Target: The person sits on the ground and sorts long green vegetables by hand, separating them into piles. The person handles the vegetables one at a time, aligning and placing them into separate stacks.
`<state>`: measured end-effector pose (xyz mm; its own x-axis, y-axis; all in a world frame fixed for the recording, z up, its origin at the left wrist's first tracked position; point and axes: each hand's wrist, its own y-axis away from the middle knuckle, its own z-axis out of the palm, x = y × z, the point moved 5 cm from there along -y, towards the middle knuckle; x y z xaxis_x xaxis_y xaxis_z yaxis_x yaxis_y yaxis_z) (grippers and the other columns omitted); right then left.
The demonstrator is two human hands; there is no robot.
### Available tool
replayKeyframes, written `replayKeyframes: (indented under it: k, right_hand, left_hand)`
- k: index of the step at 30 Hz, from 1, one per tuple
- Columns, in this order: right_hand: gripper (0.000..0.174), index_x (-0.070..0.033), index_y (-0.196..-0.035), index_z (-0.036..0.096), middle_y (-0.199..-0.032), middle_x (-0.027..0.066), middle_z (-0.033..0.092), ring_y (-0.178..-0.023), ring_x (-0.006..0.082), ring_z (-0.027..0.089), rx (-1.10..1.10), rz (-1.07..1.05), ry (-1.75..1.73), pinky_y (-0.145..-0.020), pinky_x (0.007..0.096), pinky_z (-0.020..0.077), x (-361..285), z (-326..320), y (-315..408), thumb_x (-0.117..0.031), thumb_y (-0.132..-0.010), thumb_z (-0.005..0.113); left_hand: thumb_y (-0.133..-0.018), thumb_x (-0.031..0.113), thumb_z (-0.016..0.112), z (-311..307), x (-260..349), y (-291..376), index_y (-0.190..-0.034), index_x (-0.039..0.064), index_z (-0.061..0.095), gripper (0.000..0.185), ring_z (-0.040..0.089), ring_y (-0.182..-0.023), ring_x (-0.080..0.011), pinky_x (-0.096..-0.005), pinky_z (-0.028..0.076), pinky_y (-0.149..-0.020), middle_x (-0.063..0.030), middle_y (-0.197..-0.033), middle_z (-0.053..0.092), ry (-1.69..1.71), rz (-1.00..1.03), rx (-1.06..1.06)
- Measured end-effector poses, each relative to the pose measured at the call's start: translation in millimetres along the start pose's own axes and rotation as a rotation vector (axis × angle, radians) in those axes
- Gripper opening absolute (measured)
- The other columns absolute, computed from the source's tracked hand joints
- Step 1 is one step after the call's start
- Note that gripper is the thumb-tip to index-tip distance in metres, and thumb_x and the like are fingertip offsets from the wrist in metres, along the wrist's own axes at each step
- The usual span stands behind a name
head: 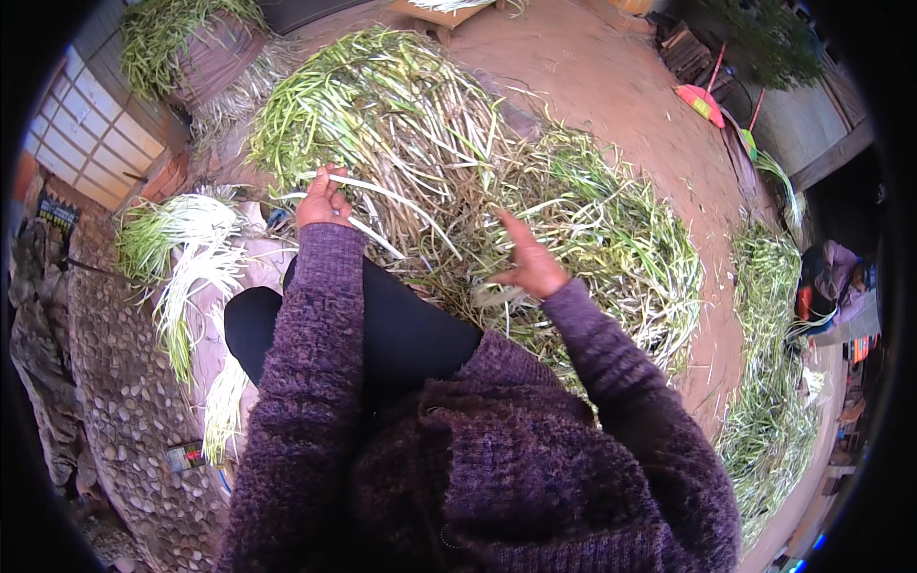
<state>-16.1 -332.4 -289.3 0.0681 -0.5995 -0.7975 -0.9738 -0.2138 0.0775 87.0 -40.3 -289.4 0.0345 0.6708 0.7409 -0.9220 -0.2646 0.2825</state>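
Observation:
My left hand (326, 199) is closed around a few long white stalks (383, 192) of a leek-like or garlic-like plant. Their pale ends reach to the right over my dark trouser leg. My right hand (536, 261) is spread, index finger and thumb apart, above loose pulled leaves (602, 251). A blurred pale strip (496, 294) shows just under its thumb; whether it touches the hand is unclear. Beyond both hands lies a large heap of uncleaned stalks (423, 122) with green tops and brown, dry outer leaves. Beside my left forearm, cleaned white bundles (211, 222) rest on a pale sheet (265, 261).
At the far left stands a wrapped bale (218, 57) topped with greens. Pebbled paving (136, 401) runs along the left. Another long strip of greens (770, 401) lies on the right, where a person (834, 283) sits. Brooms (702, 104) lean at the upper right.

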Motion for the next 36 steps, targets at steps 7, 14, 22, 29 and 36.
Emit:
replayKeyframes:
  k: [7,14,22,29,36]
  right_hand:
    - [0.028,-0.002,-0.105,0.055,-0.086,0.0176,0.06,-0.081,0.024,0.059,-0.27,-0.029,0.033,-0.073,0.0352,0.0449,8.4,104.6,-49.7,-0.017,-0.081,0.056]
    - [0.013,-0.002,-0.091,0.057,-0.065,0.017,0.054,-0.059,0.0285,0.055,-0.104,-0.206,0.129,-0.057,0.0377,0.0421,-36.1,88.3,-62.1,-0.01,-0.083,0.05]
    - [0.026,-0.002,-0.108,0.054,-0.07,0.0029,0.058,-0.055,0.0083,0.054,-0.351,0.109,-0.832,-0.046,0.0213,0.0434,-50.0,92.3,-64.8,-0.015,-0.086,0.049]
    - [0.014,-0.005,-0.095,0.058,-0.06,-0.0003,0.053,-0.045,0.0042,0.045,-0.411,-0.003,-0.77,-0.04,0.018,0.0363,-62.1,110.0,-58.8,-0.012,-0.086,0.051]
    - [0.011,-0.002,-0.084,0.063,-0.066,0.009,0.06,-0.044,0.0091,0.048,0.153,0.039,-0.097,-0.037,0.022,0.0404,53.4,54.2,-91.1,-0.007,-0.084,0.053]
  left_hand:
    - [-0.083,0.036,0.058,-9.8,0.9,-7.6,-0.1,0.008,0.053,0.034,0.032,-0.045,-0.0065,-0.0213,0.029,-0.041,-0.0047,-0.087,0.06,0.144,-0.078,-0.053]
    - [-0.082,0.032,0.06,18.1,-13.3,-2.8,-0.107,0.006,0.05,0.037,0.042,-0.047,-0.0061,-0.0212,0.037,-0.042,-0.0142,-0.099,0.058,0.147,-0.252,-0.252]
    - [-0.084,0.022,0.055,14.9,-26.1,-13.3,-0.1,0.003,0.055,0.025,0.044,-0.049,-0.0098,-0.0222,0.034,-0.041,-0.0078,-0.073,0.057,0.118,-0.254,-0.241]
    - [-0.089,0.034,0.046,24.0,-33.1,-4.5,-0.096,0.008,0.052,0.028,0.046,-0.058,-0.0163,-0.0292,0.04,-0.054,-0.0016,-0.062,0.046,0.228,-0.313,-0.402]
    - [-0.092,0.033,0.041,17.7,17.6,0.2,-0.083,0.007,0.049,0.029,0.027,-0.037,-0.0071,-0.0219,0.021,-0.033,0.0014,-0.053,0.041,0.042,0.116,-0.052]
